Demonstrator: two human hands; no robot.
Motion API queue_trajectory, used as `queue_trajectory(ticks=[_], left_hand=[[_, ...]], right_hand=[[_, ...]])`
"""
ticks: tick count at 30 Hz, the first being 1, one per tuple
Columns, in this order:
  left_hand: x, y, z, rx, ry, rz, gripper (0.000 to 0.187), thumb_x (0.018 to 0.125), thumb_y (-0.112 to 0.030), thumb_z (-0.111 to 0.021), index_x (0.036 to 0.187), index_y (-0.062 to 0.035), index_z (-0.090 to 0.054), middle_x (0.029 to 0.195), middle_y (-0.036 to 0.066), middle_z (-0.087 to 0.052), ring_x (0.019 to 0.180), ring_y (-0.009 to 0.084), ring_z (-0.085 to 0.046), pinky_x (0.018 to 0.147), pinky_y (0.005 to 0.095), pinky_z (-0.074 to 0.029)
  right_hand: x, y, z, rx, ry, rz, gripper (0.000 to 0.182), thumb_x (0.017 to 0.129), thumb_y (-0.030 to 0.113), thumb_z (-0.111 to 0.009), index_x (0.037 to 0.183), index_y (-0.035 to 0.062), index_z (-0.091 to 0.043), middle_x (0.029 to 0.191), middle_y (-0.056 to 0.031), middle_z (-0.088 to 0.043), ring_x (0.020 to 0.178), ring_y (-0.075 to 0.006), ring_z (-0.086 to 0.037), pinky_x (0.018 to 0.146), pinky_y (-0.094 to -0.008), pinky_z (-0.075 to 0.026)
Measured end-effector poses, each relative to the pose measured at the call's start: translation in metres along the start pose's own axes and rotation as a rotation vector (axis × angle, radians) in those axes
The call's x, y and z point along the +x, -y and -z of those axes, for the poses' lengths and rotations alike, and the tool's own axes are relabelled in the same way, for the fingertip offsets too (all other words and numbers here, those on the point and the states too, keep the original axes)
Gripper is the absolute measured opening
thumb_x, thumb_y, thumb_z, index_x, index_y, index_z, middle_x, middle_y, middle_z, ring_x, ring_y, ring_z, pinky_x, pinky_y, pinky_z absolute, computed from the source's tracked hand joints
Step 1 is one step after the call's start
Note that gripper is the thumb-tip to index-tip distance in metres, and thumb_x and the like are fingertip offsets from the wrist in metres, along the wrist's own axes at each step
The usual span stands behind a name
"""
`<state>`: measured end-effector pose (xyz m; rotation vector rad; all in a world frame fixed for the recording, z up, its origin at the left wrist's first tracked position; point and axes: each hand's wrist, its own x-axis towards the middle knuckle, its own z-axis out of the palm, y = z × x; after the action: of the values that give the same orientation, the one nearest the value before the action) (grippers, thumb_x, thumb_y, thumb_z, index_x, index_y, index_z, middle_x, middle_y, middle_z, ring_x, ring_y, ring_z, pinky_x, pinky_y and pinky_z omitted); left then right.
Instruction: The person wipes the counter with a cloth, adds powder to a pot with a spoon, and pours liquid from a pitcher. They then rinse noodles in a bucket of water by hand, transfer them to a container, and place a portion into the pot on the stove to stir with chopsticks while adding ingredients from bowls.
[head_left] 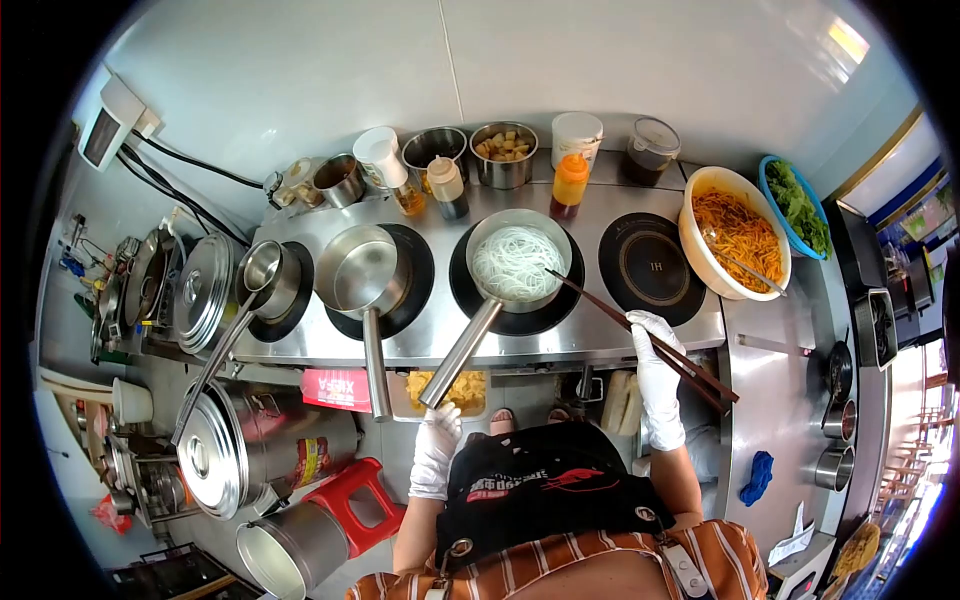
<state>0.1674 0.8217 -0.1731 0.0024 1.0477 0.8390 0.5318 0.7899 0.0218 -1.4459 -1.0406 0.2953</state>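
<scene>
My right hand (655, 375), in a white glove, is closed around a pair of long dark chopsticks (600, 302). Their tips reach into white noodles (517, 262) inside a steel saucepan (478, 335) on the middle burner. My left hand (437, 440), also gloved, has its fingers curled at the end of that saucepan's handle; the exact grip is partly hidden. Left of it, a second steel saucepan (362, 268) contains no visible food, and its handle points toward me.
Sauce bottles (570, 185) and steel pots (503, 172) line the back. A cream bowl of orange shredded food (697, 262) and a blue basket of greens (797, 205) stand right. A long-handled ladle (225, 345) lies left, above a lidded pot (210, 455) and red stool (365, 505).
</scene>
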Motion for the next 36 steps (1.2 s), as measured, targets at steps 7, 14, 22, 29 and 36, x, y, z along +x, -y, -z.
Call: queue_trajectory(ticks=[7, 14, 22, 29, 36], left_hand=[[0.041, 0.049, 0.106, 0.660, -0.214, -0.038, 0.038, 0.088, -0.038, -0.055, 0.102, -0.0030, -0.060, 0.086, 0.014, -0.065, 0.075, 0.0301, -0.064, 0.067, 0.0413, -0.051], [0.005, 0.057, 0.210, 2.297, -0.024, -0.064, 0.023, 0.082, -0.025, -0.059, 0.093, -0.0052, -0.060, 0.084, 0.019, -0.066, 0.078, 0.0350, -0.065, 0.068, 0.0435, -0.051], [0.016, 0.057, 0.229, 1.939, -0.185, -0.105, 0.041, 0.087, -0.040, -0.052, 0.090, -0.0021, -0.066, 0.092, 0.019, -0.066, 0.093, 0.0352, -0.061, 0.079, 0.0418, -0.047], [0.022, 0.042, 0.227, 1.033, -0.464, 0.081, 0.044, 0.089, -0.038, -0.053, 0.099, 0.0038, -0.063, 0.082, 0.017, -0.067, 0.070, 0.0281, -0.065, 0.062, 0.0381, -0.050], [-0.004, 0.034, 0.225, 0.587, -0.604, 0.005, 0.035, 0.089, -0.025, -0.054, 0.097, 0.0087, -0.056, 0.072, 0.016, -0.064, 0.054, 0.0215, -0.060, 0.047, 0.0321, -0.047]], right_hand=[[0.002, 0.006, -0.003, 0.016, 0.020, 0.046, 0.015, 0.080, -0.008, -0.059, 0.093, -0.0013, -0.064, 0.095, -0.0121, -0.065, 0.090, -0.0205, -0.062, 0.084, -0.0288, -0.047], [0.014, -0.003, -0.011, 0.117, -0.014, -0.133, 0.010, 0.085, -0.004, -0.055, 0.090, -0.0041, -0.064, 0.095, -0.0119, -0.064, 0.087, -0.0181, -0.062, 0.081, -0.0282, -0.049], [0.080, 0.021, -0.058, 0.519, -0.165, -0.233, 0.020, 0.092, 0.012, -0.052, 0.100, -0.0038, -0.061, 0.097, -0.0118, -0.062, 0.089, -0.0190, -0.062, 0.081, -0.0337, -0.054], [0.169, 0.017, -0.146, 0.244, 0.046, -0.068, 0.020, 0.088, 0.005, -0.055, 0.102, -0.0069, -0.061, 0.100, -0.0112, -0.064, 0.090, -0.0170, -0.061, 0.079, -0.0286, -0.049], [0.265, -0.028, -0.245, 0.169, 0.191, -0.009, 0.020, 0.085, 0.016, -0.061, 0.096, -0.0004, -0.067, 0.086, -0.0054, -0.068, 0.081, -0.0128, -0.062, 0.072, -0.0252, -0.048]])
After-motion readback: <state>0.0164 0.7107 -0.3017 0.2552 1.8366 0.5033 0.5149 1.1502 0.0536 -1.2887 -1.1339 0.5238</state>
